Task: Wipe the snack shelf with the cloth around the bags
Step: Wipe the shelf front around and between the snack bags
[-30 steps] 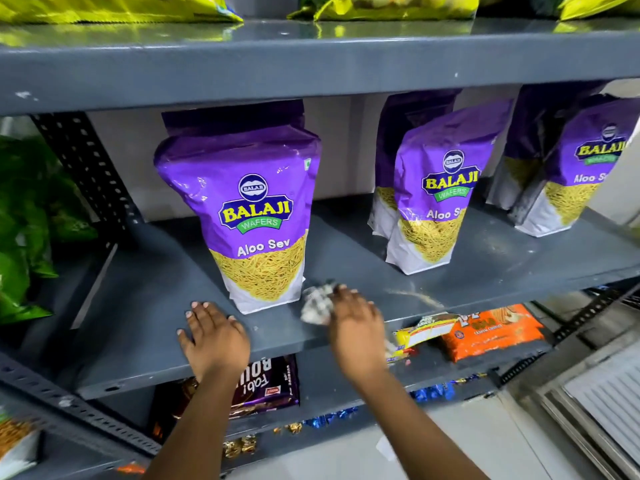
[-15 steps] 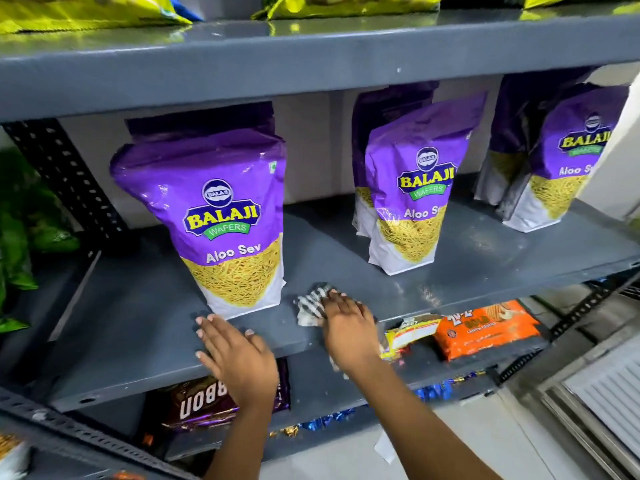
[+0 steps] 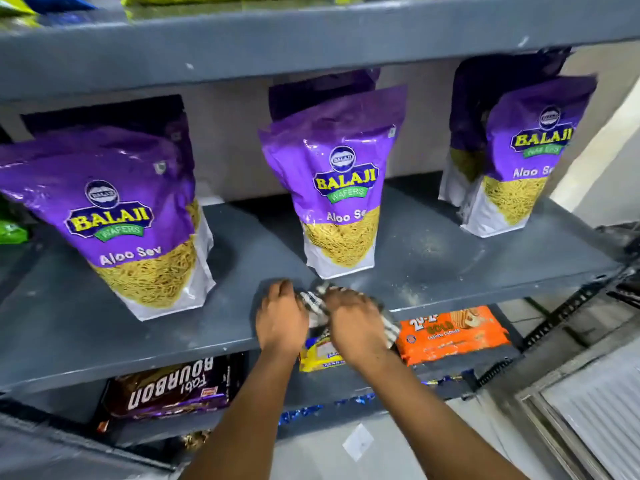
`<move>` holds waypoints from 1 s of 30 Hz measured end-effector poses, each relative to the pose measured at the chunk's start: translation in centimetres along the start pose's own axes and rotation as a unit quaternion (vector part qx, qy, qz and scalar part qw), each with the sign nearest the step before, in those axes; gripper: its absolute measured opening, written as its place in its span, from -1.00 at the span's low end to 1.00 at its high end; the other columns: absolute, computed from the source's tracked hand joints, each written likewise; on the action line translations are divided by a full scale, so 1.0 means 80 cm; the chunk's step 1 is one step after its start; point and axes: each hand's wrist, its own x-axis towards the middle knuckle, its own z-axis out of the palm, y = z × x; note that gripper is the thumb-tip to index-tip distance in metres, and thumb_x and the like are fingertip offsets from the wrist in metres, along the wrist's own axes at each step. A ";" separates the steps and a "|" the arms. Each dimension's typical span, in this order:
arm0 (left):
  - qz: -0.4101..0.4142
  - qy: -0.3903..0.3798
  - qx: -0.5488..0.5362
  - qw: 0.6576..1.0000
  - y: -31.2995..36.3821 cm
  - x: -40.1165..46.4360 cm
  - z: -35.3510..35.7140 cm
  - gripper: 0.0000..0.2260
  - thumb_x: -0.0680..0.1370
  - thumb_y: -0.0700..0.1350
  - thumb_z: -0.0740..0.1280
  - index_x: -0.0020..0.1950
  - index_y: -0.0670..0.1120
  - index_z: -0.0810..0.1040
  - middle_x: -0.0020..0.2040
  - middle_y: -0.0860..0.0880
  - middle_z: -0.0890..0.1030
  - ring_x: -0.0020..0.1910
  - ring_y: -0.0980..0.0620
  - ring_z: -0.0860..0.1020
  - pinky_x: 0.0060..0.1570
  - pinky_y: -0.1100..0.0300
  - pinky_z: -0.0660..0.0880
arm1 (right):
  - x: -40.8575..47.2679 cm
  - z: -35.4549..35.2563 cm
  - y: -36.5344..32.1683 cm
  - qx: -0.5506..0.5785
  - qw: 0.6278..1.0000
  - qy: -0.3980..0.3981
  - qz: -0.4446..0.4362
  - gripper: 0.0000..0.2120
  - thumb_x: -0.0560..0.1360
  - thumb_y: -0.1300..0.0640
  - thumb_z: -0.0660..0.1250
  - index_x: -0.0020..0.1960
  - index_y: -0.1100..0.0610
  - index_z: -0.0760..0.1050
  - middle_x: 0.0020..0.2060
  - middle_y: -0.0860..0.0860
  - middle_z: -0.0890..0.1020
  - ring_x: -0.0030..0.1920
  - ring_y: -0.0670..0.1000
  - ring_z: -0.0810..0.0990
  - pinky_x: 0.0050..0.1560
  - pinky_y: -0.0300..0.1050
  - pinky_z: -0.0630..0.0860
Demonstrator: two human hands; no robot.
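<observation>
Three groups of purple Balaji Aloo Sev bags stand on the grey snack shelf (image 3: 450, 265): a left bag (image 3: 114, 216), a middle bag (image 3: 341, 188) and a right bag (image 3: 523, 154), each with another bag behind it. A checked black-and-white cloth (image 3: 317, 304) lies bunched at the shelf's front edge, just in front of the middle bag. My right hand (image 3: 353, 320) presses on the cloth and grips it. My left hand (image 3: 280, 317) rests beside it, fingers touching the cloth's left end. Pale crumbs and dust (image 3: 412, 296) speckle the shelf right of my hands.
The shelf below holds a brown Bourbon biscuit pack (image 3: 166, 389), a yellow pack (image 3: 318, 355) and an orange cookie pack (image 3: 450, 334). An upper grey shelf (image 3: 311, 39) overhangs the bags. Green bags (image 3: 12, 230) sit at far left. A slotted metal upright (image 3: 571, 306) runs at right.
My view has shifted right and closer. My right hand slid the cloth rightward along the front edge to the middle bag. My left hand moved from the shelf edge over to the cloth.
</observation>
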 end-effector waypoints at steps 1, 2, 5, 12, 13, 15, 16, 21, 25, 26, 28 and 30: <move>-0.016 0.007 -0.018 1.000 0.009 0.002 0.002 -0.62 0.52 -0.23 0.16 0.35 -0.19 0.35 0.34 -0.20 0.41 0.27 -0.23 0.40 0.22 -0.02 0.35 | -0.003 0.003 0.003 -0.001 1.000 -0.022 -0.022 -0.65 0.16 0.33 0.28 -0.09 0.20 0.64 -0.18 0.16 0.74 -0.15 0.14 0.72 -0.13 -0.06 0.64; -0.029 0.017 -0.029 0.999 0.014 0.004 0.006 -0.61 0.51 -0.25 0.17 0.35 -0.22 0.33 0.34 -0.22 0.40 0.27 -0.25 0.38 0.23 -0.04 0.34 | -0.002 0.006 0.021 0.003 1.000 -0.012 -0.028 -0.63 0.14 0.32 0.29 -0.08 0.20 0.64 -0.16 0.15 0.74 -0.15 0.12 0.72 -0.13 -0.06 0.64; -0.048 0.043 -0.036 0.997 0.014 0.014 0.020 -0.61 0.48 -0.31 0.19 0.31 -0.31 0.36 0.31 -0.32 0.42 0.30 -0.29 0.35 0.30 -0.10 0.29 | 0.004 -0.012 0.109 -0.011 0.998 0.008 0.064 -0.61 0.36 0.32 0.16 0.14 0.19 0.54 0.06 0.20 0.67 0.08 0.18 0.63 0.10 0.03 0.53; -0.080 0.052 0.009 0.995 0.037 0.026 0.045 -0.64 0.53 -0.23 0.15 0.31 -0.32 0.34 0.35 -0.31 0.37 0.38 -0.29 0.27 0.37 -0.16 0.14 | 0.009 -0.001 0.122 0.011 0.998 0.046 -0.029 -0.52 0.31 0.22 0.02 0.04 0.11 0.62 -0.01 0.07 0.72 -0.02 0.09 0.70 -0.05 -0.06 0.62; -0.079 0.059 0.013 0.995 0.037 0.025 0.049 -0.65 0.53 -0.24 0.15 0.30 -0.32 0.35 0.34 -0.32 0.38 0.37 -0.30 0.28 0.37 -0.18 0.15 | 0.016 -0.006 0.135 0.024 0.999 0.042 -0.023 -0.52 0.34 0.22 0.01 0.10 0.09 0.60 0.05 0.07 0.70 0.03 0.10 0.68 0.00 -0.05 0.61; -0.080 0.064 0.012 0.995 0.039 0.023 0.050 -0.66 0.53 -0.24 0.16 0.29 -0.32 0.36 0.34 -0.33 0.39 0.36 -0.32 0.29 0.38 -0.19 0.16 | 0.039 -0.033 0.176 0.035 0.999 -0.007 0.036 -0.57 0.45 0.27 0.04 0.24 0.06 0.48 0.19 0.13 0.61 0.17 0.17 0.58 0.15 0.01 0.52; -0.082 0.061 0.009 0.995 0.041 0.023 0.049 -0.65 0.54 -0.24 0.16 0.30 -0.32 0.36 0.35 -0.32 0.38 0.37 -0.32 0.28 0.39 -0.19 0.15 | 0.054 -0.042 0.197 0.043 0.996 -0.012 0.071 -0.60 0.49 0.27 0.08 0.26 0.05 0.44 0.21 0.16 0.58 0.19 0.21 0.56 0.17 0.04 0.50; -0.079 0.093 0.009 0.992 0.046 0.024 0.052 -0.65 0.48 -0.22 0.13 0.20 -0.34 0.45 0.22 -0.35 0.50 0.25 -0.38 0.42 0.25 -0.26 0.32 | 0.200 -0.085 0.216 0.091 0.992 0.060 0.056 -0.69 0.50 0.22 0.17 0.23 0.15 0.42 0.22 0.27 0.53 0.24 0.32 0.45 0.20 0.15 0.42; -0.076 0.088 0.031 0.993 0.044 0.025 0.055 -0.52 0.44 -0.09 -0.02 0.17 -0.31 0.48 0.17 -0.32 0.56 0.19 -0.37 0.49 0.17 -0.25 0.41 | 0.288 -0.066 0.216 0.064 0.980 -0.186 -0.025 -0.55 0.61 0.15 0.06 0.49 0.09 0.12 0.51 0.14 0.17 0.50 0.16 0.13 0.50 0.05 0.06; -0.072 0.086 0.035 0.993 0.042 0.027 0.056 -0.50 0.43 -0.07 -0.04 0.17 -0.31 0.48 0.17 -0.32 0.56 0.18 -0.36 0.50 0.16 -0.25 0.42 | 0.294 -0.056 0.219 0.067 0.971 -0.226 -0.035 -0.55 0.62 0.16 0.03 0.49 0.14 0.08 0.51 0.16 0.15 0.50 0.16 0.14 0.49 0.00 0.08; -0.069 0.084 0.040 0.993 0.040 0.033 0.056 -0.50 0.42 -0.07 -0.03 0.15 -0.31 0.50 0.15 -0.31 0.58 0.15 -0.36 0.52 0.13 -0.24 0.44 | 0.299 -0.047 0.219 0.038 0.973 -0.226 -0.028 -0.55 0.60 0.20 0.09 0.47 0.18 0.14 0.49 0.18 0.22 0.47 0.16 0.21 0.47 -0.04 0.15; -0.076 0.085 0.038 0.993 0.040 0.037 0.055 -0.52 0.42 -0.07 -0.01 0.12 -0.30 0.52 0.13 -0.31 0.59 0.12 -0.35 0.54 0.11 -0.26 0.45 | 0.300 -0.049 0.220 0.042 0.980 -0.197 0.007 -0.56 0.55 0.28 0.15 0.42 0.17 0.28 0.43 0.17 0.33 0.43 0.16 0.29 0.42 -0.07 0.22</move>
